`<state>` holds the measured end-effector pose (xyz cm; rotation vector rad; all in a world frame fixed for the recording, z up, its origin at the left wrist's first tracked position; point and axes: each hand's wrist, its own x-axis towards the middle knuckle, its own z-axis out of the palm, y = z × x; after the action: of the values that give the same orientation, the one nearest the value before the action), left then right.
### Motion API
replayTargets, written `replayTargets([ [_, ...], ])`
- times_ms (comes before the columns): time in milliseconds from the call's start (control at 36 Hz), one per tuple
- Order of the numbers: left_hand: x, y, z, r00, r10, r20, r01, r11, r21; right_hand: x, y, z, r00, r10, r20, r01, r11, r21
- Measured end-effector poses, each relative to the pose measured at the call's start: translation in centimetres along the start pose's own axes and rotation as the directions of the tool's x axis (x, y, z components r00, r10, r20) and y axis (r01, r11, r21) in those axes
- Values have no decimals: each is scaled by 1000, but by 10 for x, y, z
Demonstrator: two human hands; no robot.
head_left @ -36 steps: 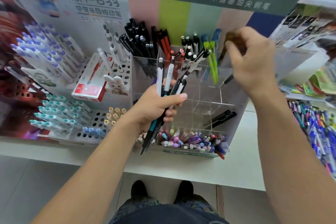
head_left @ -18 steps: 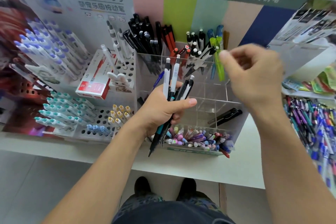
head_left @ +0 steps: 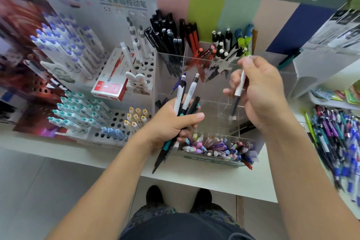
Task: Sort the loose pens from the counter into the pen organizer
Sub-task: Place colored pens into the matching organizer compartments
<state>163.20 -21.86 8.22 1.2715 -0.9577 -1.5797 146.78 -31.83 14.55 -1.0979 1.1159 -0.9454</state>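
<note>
left hand point(head_left: 171, 122) gripped pen bundle point(head_left: 183, 101) | right hand point(head_left: 261, 91) pinched white pen point(head_left: 239, 87) | both over clear organizer point(head_left: 212, 107)

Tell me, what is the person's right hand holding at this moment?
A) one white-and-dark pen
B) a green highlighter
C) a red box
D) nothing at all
A: the right hand pinches one white-and-dark pen, tip down, above the clear acrylic pen organizer, while the left hand grips a bundle of pens.
</note>
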Motion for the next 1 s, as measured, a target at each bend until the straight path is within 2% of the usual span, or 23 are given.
replayTargets([
  [83,0,0,-3,998,56,-26,-49,976,213,-1,7,7,987,66,149,-1,919,-395],
  [111,1,1,-3,997,79,-16,-72,961,268,-3,11,12,973,102,208,6,887,-462],
  [167,2,6,-1,993,114,26,-115,933,341,-6,18,21,950,136,282,-5,908,-419],
  [222,1,10,-1,991,123,46,-131,930,344,-7,20,25,953,116,278,-31,956,-291],
  [306,0,6,-7,996,77,36,-85,935,344,-4,16,25,992,33,119,-17,991,-133],
  [361,1,0,-10,999,31,21,-36,923,382,-1,15,21,995,-85,-54,73,977,-199],
  [417,3,-5,-12,1000,10,-12,-5,919,395,0,14,14,985,-149,-92,124,964,-237],
  [472,6,-5,-12,999,26,-33,-10,907,421,-5,12,11,998,-57,5,57,970,-236],
  [528,9,-1,-7,997,71,-28,-50,888,458,-14,12,12,988,34,152,15,950,-311],
  [611,16,11,1,993,117,23,-113,861,496,-23,15,20,955,-11,296,103,949,-297],
  [750,25,25,5,993,115,6,-103,867,488,-18,8,17,974,-178,136,205,955,-216],
  [861,26,24,1,996,85,2,-75,867,493,-6,-17,0,966,-240,-95,242,970,10],
  [917,26,24,0,994,108,-32,-86,908,410,-1,-35,-9,922,-346,-172,356,934,32],
  [1000,28,34,4,984,156,-88,-128,957,259,7,-59,-14,809,-537,-238,559,828,31],
])
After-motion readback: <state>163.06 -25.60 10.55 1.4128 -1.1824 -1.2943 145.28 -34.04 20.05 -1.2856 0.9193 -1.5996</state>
